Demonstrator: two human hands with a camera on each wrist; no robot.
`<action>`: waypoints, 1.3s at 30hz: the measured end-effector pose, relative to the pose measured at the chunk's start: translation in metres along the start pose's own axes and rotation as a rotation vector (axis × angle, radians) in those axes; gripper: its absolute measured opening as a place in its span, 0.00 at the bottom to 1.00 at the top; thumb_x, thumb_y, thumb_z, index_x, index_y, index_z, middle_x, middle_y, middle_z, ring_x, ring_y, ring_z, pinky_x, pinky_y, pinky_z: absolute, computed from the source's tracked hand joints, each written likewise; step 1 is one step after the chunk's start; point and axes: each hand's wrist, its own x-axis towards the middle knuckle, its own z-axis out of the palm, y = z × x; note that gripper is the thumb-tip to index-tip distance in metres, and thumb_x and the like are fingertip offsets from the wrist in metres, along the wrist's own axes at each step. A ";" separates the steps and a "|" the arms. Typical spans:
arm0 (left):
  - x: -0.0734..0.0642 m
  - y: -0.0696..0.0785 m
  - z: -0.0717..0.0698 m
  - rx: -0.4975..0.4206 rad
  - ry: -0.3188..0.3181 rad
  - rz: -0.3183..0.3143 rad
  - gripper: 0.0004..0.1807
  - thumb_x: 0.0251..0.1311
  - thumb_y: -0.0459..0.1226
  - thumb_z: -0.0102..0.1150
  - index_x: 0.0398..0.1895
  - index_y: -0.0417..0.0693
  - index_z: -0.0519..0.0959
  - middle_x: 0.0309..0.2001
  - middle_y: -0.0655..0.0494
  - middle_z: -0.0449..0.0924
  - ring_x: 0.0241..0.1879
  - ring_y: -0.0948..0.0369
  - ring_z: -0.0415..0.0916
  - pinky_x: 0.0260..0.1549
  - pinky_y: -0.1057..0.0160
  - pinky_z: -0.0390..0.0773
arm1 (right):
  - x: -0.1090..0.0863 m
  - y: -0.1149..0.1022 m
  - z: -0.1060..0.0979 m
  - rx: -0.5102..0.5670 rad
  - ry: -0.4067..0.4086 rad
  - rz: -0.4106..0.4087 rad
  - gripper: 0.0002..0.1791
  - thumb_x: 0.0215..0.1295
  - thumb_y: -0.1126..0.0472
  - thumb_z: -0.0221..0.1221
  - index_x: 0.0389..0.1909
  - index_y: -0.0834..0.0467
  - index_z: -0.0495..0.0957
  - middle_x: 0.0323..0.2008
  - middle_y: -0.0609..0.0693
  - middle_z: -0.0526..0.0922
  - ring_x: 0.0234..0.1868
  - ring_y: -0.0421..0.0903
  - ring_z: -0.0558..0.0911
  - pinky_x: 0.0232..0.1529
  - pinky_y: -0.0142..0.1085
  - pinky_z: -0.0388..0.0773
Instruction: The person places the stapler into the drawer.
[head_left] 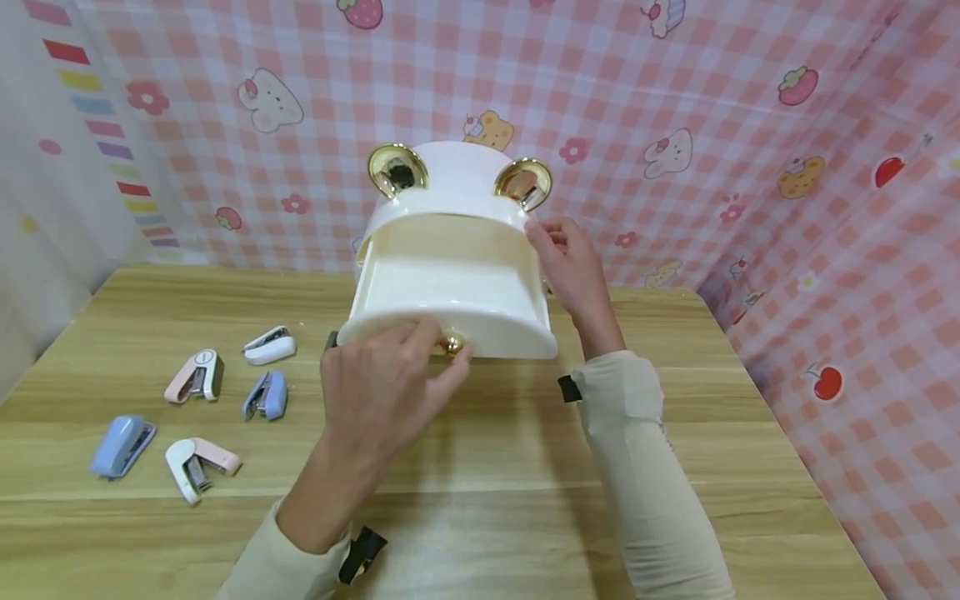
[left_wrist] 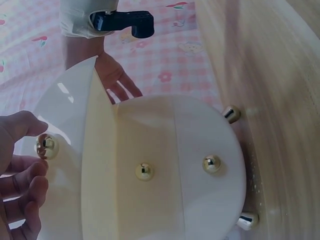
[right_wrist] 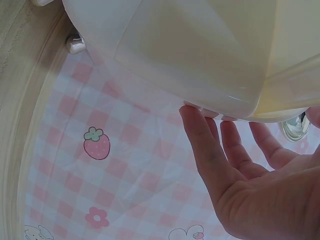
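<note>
A white mini drawer cabinet with two round gold-rimmed ears stands on the table against the cloth. Its top drawer is pulled out, and the inside shows bare. My left hand pinches the gold drawer knob between thumb and finger, the other fingers loosely bent. Below that drawer, two more gold knobs show on the lower fronts. My right hand steadies the cabinet's right side. In the right wrist view its fingertips rest along the side wall, fairly straight.
Several small staplers lie on the table's left: a white one, a blue one, a larger blue one and pink-and-white ones. Checked pink cloth hangs behind and at the right. Gold feet lift the cabinet off the wooden table.
</note>
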 end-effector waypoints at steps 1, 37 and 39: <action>0.000 0.000 -0.001 -0.002 0.002 0.001 0.16 0.57 0.46 0.70 0.22 0.47 0.79 0.12 0.62 0.63 0.11 0.64 0.51 0.08 0.64 0.56 | 0.000 0.000 0.000 0.000 -0.001 -0.001 0.28 0.72 0.40 0.55 0.57 0.59 0.76 0.55 0.58 0.78 0.52 0.53 0.77 0.52 0.46 0.76; 0.019 -0.090 -0.048 0.093 0.145 -0.299 0.19 0.63 0.42 0.65 0.53 0.42 0.85 0.51 0.43 0.85 0.48 0.39 0.81 0.30 0.36 0.78 | 0.003 0.005 0.002 0.024 -0.006 0.024 0.28 0.73 0.40 0.55 0.58 0.58 0.76 0.52 0.57 0.79 0.36 0.46 0.77 0.31 0.34 0.77; 0.015 -0.100 -0.044 0.104 0.114 -0.314 0.20 0.63 0.43 0.67 0.56 0.43 0.84 0.54 0.43 0.84 0.51 0.39 0.80 0.34 0.35 0.79 | 0.003 0.004 0.001 0.021 -0.011 0.028 0.28 0.73 0.39 0.55 0.59 0.58 0.75 0.53 0.57 0.79 0.38 0.46 0.77 0.33 0.34 0.78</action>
